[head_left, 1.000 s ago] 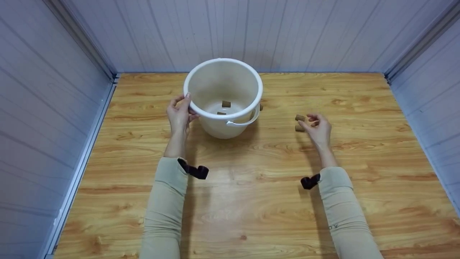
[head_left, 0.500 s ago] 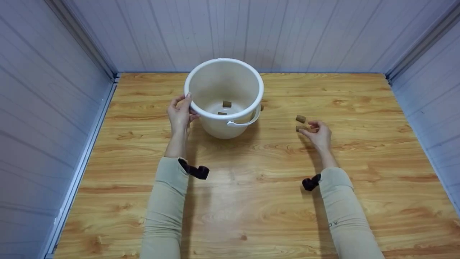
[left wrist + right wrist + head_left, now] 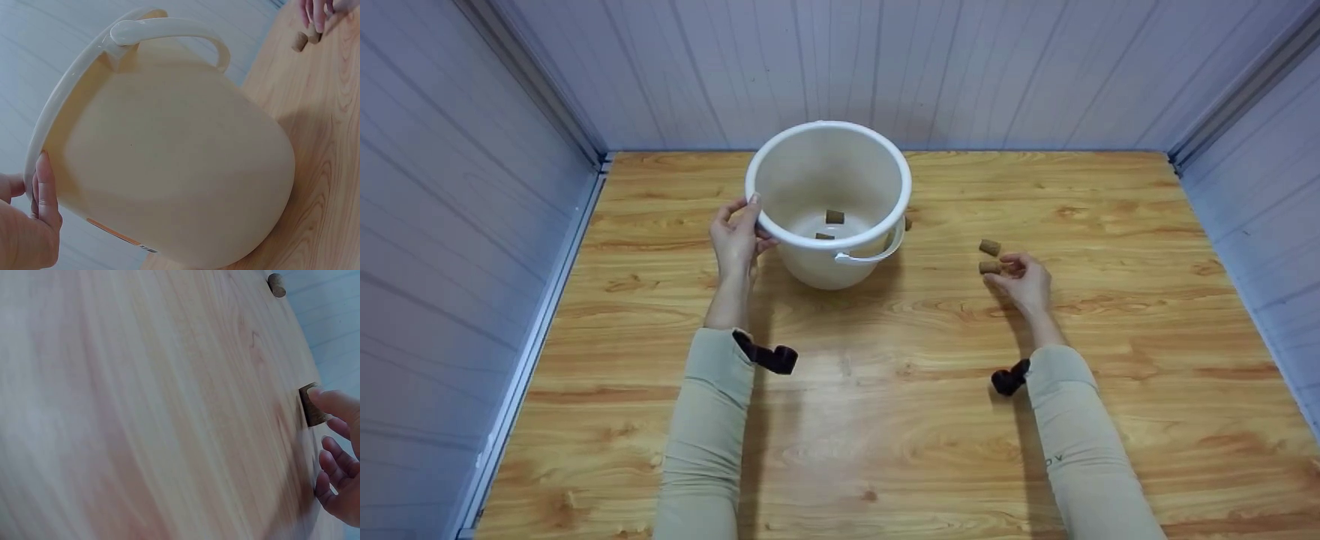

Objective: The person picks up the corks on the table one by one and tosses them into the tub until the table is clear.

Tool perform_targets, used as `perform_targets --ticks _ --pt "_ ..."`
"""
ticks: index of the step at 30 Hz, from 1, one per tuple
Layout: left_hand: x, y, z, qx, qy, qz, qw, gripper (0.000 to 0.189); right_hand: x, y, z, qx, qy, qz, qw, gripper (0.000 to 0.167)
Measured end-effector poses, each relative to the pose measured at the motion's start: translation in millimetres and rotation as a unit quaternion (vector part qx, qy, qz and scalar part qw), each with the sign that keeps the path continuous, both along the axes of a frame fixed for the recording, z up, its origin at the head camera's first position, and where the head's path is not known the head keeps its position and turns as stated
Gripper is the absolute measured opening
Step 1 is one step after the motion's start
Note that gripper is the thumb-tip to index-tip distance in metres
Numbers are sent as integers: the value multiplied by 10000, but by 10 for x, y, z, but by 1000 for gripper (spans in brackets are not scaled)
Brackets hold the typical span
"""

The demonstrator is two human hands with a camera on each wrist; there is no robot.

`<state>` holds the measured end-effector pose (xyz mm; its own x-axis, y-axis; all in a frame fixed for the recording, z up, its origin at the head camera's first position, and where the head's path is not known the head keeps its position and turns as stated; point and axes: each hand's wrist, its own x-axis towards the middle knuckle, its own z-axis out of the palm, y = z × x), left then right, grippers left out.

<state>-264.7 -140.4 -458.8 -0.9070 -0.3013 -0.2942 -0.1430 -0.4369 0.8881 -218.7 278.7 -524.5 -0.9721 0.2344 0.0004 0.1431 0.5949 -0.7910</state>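
A white bucket [image 3: 832, 262] stands upright with two corks inside, one cork [image 3: 835, 217] showing more fully than the other. My left hand [image 3: 735, 240] grips its rim at the left, thumb on the rim and fingers against the outer wall. In the left wrist view, the fingers [image 3: 48, 194] press the wall just under the rim. My right hand [image 3: 1024, 283] pinches a cork [image 3: 988, 267] lying on the table, between thumb and index finger. Another cork [image 3: 989, 247] lies just beyond it. In the right wrist view, the thumb covers part of the pinched cork [image 3: 313, 408].
One more cork [image 3: 908, 223] lies behind the bucket's right side, partly hidden by the handle [image 3: 877, 256]. The wood-grain table [image 3: 870, 435] is bounded by pale panel walls [image 3: 960, 75] at the back and both sides.
My right hand has come slightly nearer, and its fingertips have closed from beside the two corks onto the nearer one. The left hand and bucket have stayed put.
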Motion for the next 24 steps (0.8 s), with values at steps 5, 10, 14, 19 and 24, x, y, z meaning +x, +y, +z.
perform_targets --ticks 5,10,14,19,24 --pt "-102 -47 -156 88 111 71 9999 41 2 0 1 34 51 71 10000 40" --pt "-196 -76 -299 117 118 93 9998 40 -5 6 -8 1 26 99 9999 41" --pt "-289 -116 -461 -159 69 47 9998 46 -17 15 -22 55 -31 104 9999 39" --pt "-299 -118 -455 -165 4 35 9999 45 -24 17 -35 219 -1 107 9997 37" --pt "-380 -147 -572 -147 118 24 9998 46 -19 16 -43 247 67 76 9996 33"
